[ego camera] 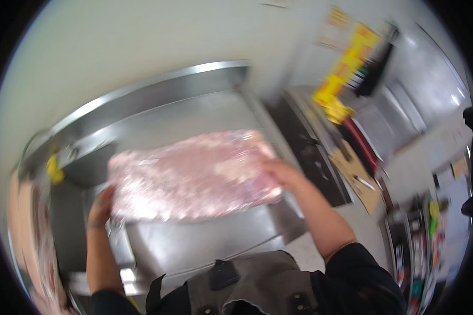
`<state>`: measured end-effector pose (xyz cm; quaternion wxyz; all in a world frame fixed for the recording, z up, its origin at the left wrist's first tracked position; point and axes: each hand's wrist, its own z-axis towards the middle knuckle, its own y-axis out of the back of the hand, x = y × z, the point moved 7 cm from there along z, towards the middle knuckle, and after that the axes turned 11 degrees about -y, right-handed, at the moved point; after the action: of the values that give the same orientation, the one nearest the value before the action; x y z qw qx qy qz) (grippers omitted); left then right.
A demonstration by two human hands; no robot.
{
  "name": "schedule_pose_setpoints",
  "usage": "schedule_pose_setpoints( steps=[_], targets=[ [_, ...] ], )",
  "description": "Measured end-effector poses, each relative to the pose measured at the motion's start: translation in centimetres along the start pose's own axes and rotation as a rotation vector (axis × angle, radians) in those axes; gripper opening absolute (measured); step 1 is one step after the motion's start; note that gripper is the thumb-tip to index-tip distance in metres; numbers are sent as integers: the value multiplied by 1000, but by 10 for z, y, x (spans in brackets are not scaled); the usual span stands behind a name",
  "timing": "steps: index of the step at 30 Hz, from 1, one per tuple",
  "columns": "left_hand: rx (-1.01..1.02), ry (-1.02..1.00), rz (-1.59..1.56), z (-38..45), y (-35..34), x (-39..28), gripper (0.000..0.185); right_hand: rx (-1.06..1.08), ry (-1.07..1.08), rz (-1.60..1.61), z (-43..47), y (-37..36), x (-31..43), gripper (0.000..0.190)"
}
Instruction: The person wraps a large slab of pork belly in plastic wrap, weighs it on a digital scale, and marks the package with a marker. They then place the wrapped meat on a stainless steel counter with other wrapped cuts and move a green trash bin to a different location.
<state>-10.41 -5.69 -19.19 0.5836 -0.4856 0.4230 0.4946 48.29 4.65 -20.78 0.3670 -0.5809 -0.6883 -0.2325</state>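
A large slab of raw meat in clear plastic wrap (189, 177) spans the middle of the view, above a stainless steel counter (205, 244). My left hand (101, 206) grips its left end, fingers partly hidden behind the wrap. At the right end my right hand (280, 173) holds the slab, with its fingertips on the upper face near the edge. Motion blur softens the meat and both hands. Whether the slab's underside touches the counter I cannot tell.
Left of the counter is a steel sink basin (69, 212) with a yellow object (55, 169) at its rim. Cardboard boxes (23, 220) stand at the far left. A side counter at the right bears a brown board (358, 181) with a marker (364, 183). Stocked shelves (414, 244) stand lower right.
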Motion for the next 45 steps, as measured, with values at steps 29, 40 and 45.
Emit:
schedule_pose_setpoints(
  steps=[29,40,45],
  targets=[
    [544,-549,-656,-60,-569,-218,81,16,1416,710,-568,354,-18,73],
    [209,-388,-642,-17,-641,-150,109,5,654,831,-492,449,-79,58],
    [203,-278,-697,16,-673,-128,103,-219,540,711,-480,493,-42,49]
  ],
)
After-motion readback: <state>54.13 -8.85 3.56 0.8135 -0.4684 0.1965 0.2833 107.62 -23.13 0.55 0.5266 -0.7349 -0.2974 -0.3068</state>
